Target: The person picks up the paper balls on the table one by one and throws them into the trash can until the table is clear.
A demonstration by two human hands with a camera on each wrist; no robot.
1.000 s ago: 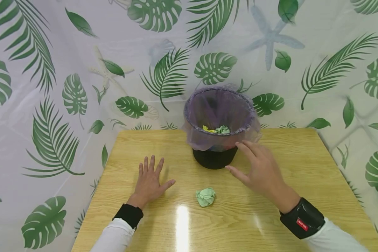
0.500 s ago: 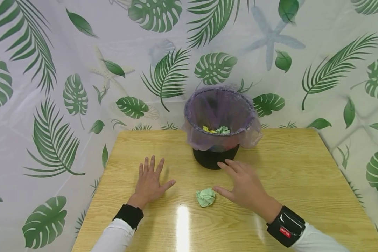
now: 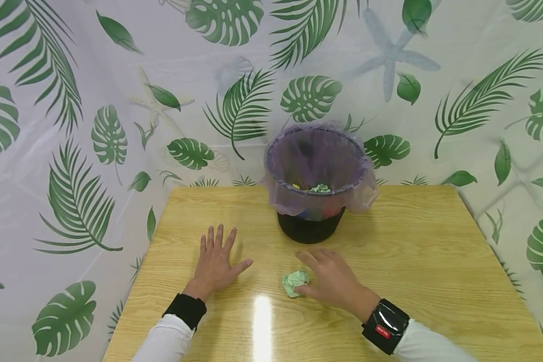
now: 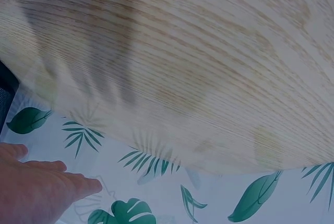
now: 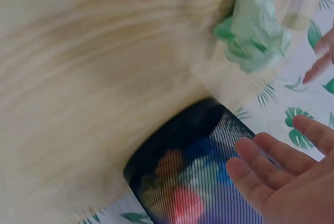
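A crumpled ball of light green paper [image 3: 294,283] lies on the wooden table. My right hand [image 3: 332,281] reaches over it from the right, with the thumb overlapping the ball's edge in the head view. In the right wrist view the fingers [image 5: 276,166] are extended and hold nothing, and the paper ball [image 5: 255,33] shows apart from them. My left hand [image 3: 213,264] is at the left side of the table, palm down and fingers spread. Only a few of its fingers [image 4: 47,182] appear in the left wrist view.
Behind the paper ball stands a black mesh wastebasket [image 3: 309,229] lined with a translucent purple bag [image 3: 298,201]. Crumpled green paper [image 3: 320,188] and a bit of yellow show inside. A leaf-patterned sheet [image 3: 163,75] rises behind the table [image 3: 416,236].
My right hand has moved from beside the wastebasket down and left to the paper ball. My left hand and the ball have stayed in place.
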